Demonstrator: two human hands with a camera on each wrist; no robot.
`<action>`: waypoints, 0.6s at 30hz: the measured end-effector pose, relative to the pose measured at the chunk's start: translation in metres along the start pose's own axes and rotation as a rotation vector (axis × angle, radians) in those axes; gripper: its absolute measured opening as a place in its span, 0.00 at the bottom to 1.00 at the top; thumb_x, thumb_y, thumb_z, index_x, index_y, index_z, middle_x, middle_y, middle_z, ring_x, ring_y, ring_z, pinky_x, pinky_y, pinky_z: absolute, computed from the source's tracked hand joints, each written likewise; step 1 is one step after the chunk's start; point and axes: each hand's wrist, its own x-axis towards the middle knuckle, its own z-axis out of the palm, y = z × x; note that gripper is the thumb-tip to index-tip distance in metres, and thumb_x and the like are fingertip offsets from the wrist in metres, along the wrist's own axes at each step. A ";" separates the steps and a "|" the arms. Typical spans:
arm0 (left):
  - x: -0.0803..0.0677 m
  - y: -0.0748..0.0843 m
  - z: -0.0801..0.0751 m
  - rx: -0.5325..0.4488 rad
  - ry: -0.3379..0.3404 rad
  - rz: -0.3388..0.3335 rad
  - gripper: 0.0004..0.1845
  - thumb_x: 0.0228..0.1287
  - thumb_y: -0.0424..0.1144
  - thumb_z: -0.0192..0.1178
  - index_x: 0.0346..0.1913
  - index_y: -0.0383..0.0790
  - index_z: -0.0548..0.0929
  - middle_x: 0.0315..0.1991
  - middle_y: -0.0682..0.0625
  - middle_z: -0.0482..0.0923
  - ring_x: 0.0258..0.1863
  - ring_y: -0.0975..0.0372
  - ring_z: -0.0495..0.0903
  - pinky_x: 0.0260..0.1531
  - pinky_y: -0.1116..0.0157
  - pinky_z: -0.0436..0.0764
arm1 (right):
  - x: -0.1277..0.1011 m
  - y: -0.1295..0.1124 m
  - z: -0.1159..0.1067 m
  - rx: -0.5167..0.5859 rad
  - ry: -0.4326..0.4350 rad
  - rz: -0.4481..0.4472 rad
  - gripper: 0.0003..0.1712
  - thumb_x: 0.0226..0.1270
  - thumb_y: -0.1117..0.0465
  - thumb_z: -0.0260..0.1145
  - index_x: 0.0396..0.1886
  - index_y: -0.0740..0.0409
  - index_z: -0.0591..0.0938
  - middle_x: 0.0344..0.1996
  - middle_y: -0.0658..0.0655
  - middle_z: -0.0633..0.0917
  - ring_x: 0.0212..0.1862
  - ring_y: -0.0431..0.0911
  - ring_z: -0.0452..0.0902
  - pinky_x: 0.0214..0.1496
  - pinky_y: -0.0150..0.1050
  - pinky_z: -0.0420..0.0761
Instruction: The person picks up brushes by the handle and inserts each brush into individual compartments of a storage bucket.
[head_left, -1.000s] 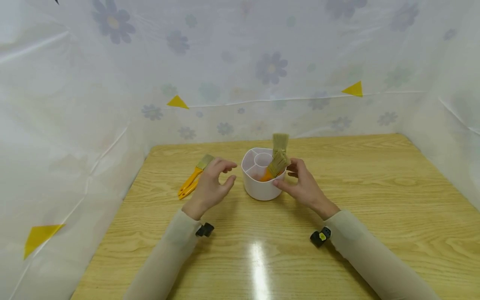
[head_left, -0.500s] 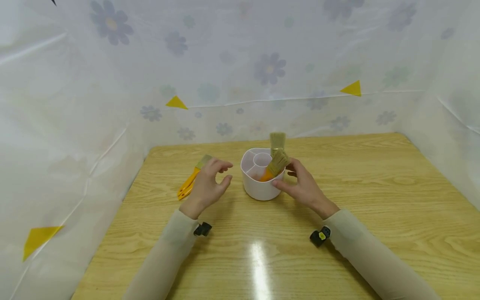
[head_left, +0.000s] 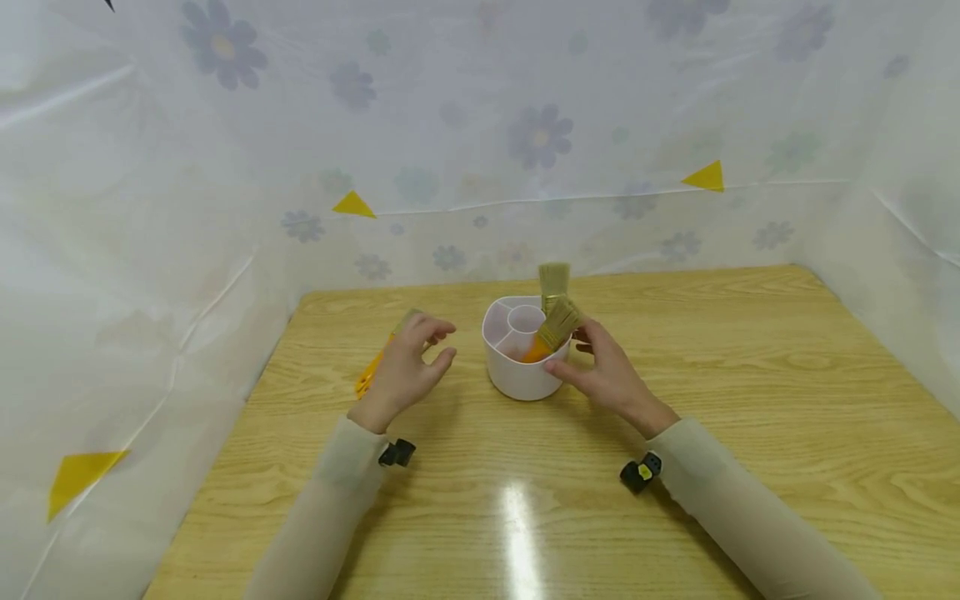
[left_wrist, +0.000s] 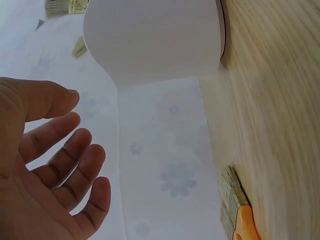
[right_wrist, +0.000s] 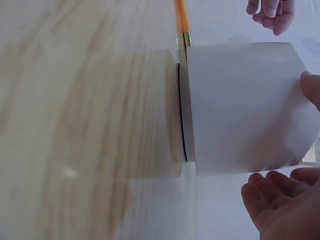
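A white round organizer (head_left: pixel 522 379) with divided compartments stands on the table. Two paintbrushes are in its right side, bristles up: one leans forward (head_left: pixel 558 323), the other stands more upright behind it (head_left: pixel 554 282). My right hand (head_left: pixel 609 371) holds the organizer's right side, thumb at the front rim and fingers round the side wall (right_wrist: pixel 240 105). My left hand (head_left: pixel 405 362) is held in the air left of the organizer, holding nothing, fingers loosely bent. In the head view it partly hides the orange-handled paintbrushes (head_left: pixel 367 379) lying on the table; bristles and handle show in the left wrist view (left_wrist: pixel 245 222).
The wooden table (head_left: pixel 712 358) carries these things, with a light glare at its front. A pale flowered plastic sheet (head_left: pixel 480 125) hangs behind and at both sides, marked with yellow triangles (head_left: pixel 705 177).
My left hand has drawn a little left, away from the organizer, and covers more of the brushes on the table. My right hand stays on the organizer.
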 end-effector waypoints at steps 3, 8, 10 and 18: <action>-0.001 -0.004 -0.003 0.013 -0.014 -0.021 0.14 0.59 0.30 0.65 0.48 0.35 0.81 0.42 0.42 0.76 0.38 0.52 0.76 0.42 0.59 0.78 | 0.000 0.001 0.000 0.008 0.004 0.006 0.41 0.60 0.61 0.70 0.68 0.68 0.60 0.63 0.67 0.67 0.63 0.61 0.63 0.64 0.57 0.64; -0.001 -0.007 -0.008 0.037 -0.029 -0.065 0.14 0.58 0.31 0.66 0.48 0.36 0.81 0.43 0.45 0.77 0.38 0.50 0.77 0.40 0.57 0.77 | -0.001 0.002 0.000 0.025 0.017 0.016 0.39 0.60 0.62 0.70 0.64 0.69 0.60 0.60 0.67 0.67 0.62 0.60 0.64 0.64 0.56 0.64; -0.001 -0.007 -0.010 0.037 -0.036 -0.083 0.14 0.59 0.32 0.66 0.48 0.36 0.81 0.43 0.45 0.77 0.39 0.50 0.77 0.39 0.55 0.77 | -0.001 0.002 0.000 0.028 0.019 0.017 0.38 0.60 0.62 0.70 0.64 0.69 0.61 0.60 0.67 0.67 0.62 0.60 0.64 0.64 0.56 0.64; -0.002 -0.014 -0.010 0.077 -0.081 -0.177 0.14 0.61 0.34 0.64 0.49 0.37 0.81 0.44 0.43 0.77 0.40 0.51 0.77 0.40 0.56 0.78 | -0.001 0.002 0.000 0.033 0.017 0.004 0.38 0.60 0.62 0.70 0.64 0.69 0.62 0.61 0.68 0.68 0.63 0.61 0.64 0.64 0.57 0.64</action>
